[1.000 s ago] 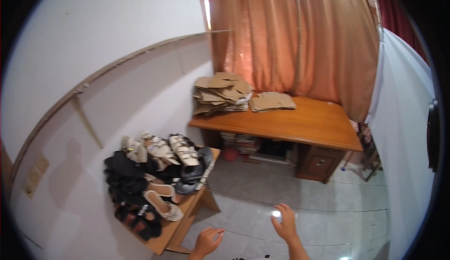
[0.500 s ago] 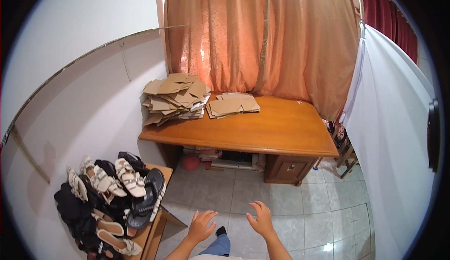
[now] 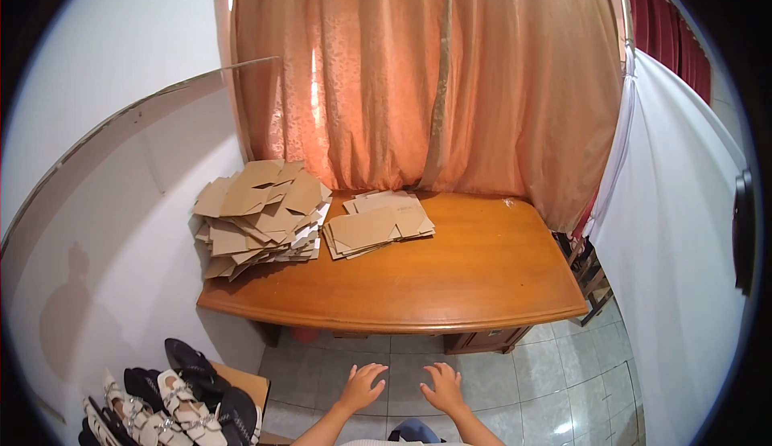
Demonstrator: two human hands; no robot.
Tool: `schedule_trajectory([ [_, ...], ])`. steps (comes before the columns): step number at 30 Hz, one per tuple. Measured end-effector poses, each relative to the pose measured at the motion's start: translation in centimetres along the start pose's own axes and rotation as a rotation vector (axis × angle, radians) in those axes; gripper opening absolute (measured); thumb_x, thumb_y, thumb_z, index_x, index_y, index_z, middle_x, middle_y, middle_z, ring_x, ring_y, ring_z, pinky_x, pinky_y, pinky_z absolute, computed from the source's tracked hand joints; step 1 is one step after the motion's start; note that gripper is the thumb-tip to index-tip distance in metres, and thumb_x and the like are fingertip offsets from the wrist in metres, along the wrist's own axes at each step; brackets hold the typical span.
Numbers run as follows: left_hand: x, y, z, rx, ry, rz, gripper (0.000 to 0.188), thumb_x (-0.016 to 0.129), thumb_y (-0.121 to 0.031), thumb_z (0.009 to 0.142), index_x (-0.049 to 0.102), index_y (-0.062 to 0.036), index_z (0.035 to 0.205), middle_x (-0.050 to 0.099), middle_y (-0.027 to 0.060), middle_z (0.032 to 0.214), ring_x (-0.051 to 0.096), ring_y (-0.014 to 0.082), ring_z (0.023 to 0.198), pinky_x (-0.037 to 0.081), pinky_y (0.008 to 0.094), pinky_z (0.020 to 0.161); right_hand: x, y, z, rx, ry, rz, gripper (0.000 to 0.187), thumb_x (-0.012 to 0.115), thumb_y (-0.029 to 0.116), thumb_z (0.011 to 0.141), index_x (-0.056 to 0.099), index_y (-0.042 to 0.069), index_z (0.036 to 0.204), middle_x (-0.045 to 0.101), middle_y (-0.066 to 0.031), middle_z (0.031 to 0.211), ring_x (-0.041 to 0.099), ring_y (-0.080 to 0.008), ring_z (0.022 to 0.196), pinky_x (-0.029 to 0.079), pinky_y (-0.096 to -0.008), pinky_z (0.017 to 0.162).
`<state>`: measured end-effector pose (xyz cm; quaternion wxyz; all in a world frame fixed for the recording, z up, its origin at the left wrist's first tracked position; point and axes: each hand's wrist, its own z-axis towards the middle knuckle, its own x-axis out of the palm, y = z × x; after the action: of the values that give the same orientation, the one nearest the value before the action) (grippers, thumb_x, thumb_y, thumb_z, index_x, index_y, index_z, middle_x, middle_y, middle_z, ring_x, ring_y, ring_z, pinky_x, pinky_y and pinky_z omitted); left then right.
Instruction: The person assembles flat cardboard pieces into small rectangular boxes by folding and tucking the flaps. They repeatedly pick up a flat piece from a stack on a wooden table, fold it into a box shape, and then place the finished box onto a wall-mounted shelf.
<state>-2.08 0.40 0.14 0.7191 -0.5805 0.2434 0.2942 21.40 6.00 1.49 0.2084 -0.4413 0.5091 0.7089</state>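
Both of my hands hang in the air in front of the wooden desk [image 3: 482, 269], above the tiled floor. My left hand [image 3: 363, 387] is empty, its fingers apart and bent toward the middle. Facing it, my right hand [image 3: 442, 388] also holds nothing, with its fingers spread. On the desk's left end lies a tall, uneven pile of flattened brown cardboard boxes [image 3: 261, 213]. A smaller stack of flat cardboard [image 3: 378, 225] rests just right of that pile. Neither hand touches the desk or the cardboard.
At the lower left, black and cream sandals [image 3: 189, 406] crowd a low wooden surface [image 3: 245, 386] by the white wall [image 3: 104, 229]. Orange curtains [image 3: 354, 76] hang behind the desk. A white cloth [image 3: 675, 229] hangs along the right side, near a wooden chair [image 3: 593, 279].
I have come closer to the desk, which now appears larger and lower in view. The sandals have slid toward the lower left edge. My hands remain raised and empty.
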Motion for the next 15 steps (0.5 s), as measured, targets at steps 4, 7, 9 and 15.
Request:
schedule_trajectory([
  [4, 2.3, 3.7, 5.6, -0.035, 0.008, -0.005, 0.045, 0.057, -0.024, 0.084, 0.050, -0.0136, 0.127, 0.050, 0.0097, 0.130, 0.041, 0.0275, 0.127, 0.021, 0.0592, 0.106, 1.6, -4.9, 6.3, 0.090, -0.058, -0.059, 0.050, 0.062, 0.031, 0.081, 0.049, 0.013, 0.126, 0.041, -0.0171, 0.134, 0.030, -0.0360, 0.132, 0.020, -0.0683, 0.100],
  [7, 3.2, 5.7, 9.7, -0.077, -0.031, 0.044, 0.049, 0.057, -0.023, 0.084, 0.046, -0.0132, 0.131, 0.047, 0.0111, 0.134, 0.038, 0.0280, 0.129, 0.020, 0.0586, 0.107, 2.4, -7.7, 12.4, 0.107, -0.084, -0.107, 0.051, 0.056, 0.032, 0.085, 0.045, 0.013, 0.131, 0.036, -0.0177, 0.140, 0.027, -0.0362, 0.134, 0.018, -0.0698, 0.101],
  [9, 3.1, 6.6, 12.5, -0.099, -0.013, 0.118, 0.055, 0.056, -0.024, 0.084, 0.041, -0.0126, 0.135, 0.043, 0.0122, 0.138, 0.035, 0.0278, 0.132, 0.019, 0.0593, 0.107, 3.3, -9.0, 16.3, 0.098, -0.033, -0.106, 0.052, 0.053, 0.035, 0.087, 0.043, 0.013, 0.133, 0.033, -0.0182, 0.142, 0.026, -0.0363, 0.135, 0.017, -0.0698, 0.101],
  [15, 2.7, 11.0, 19.5, -0.345, 0.019, 0.206, 0.061, 0.054, -0.033, 0.086, 0.035, -0.0129, 0.140, 0.033, 0.0161, 0.145, 0.028, 0.0327, 0.136, 0.016, 0.0626, 0.106, 4.2, -10.6, 24.8, 0.150, 0.390, -0.206, 0.072, 0.037, 0.062, 0.088, 0.019, 0.027, 0.147, 0.005, -0.0163, 0.154, 0.004, -0.0376, 0.141, 0.004, -0.0691, 0.104],
])
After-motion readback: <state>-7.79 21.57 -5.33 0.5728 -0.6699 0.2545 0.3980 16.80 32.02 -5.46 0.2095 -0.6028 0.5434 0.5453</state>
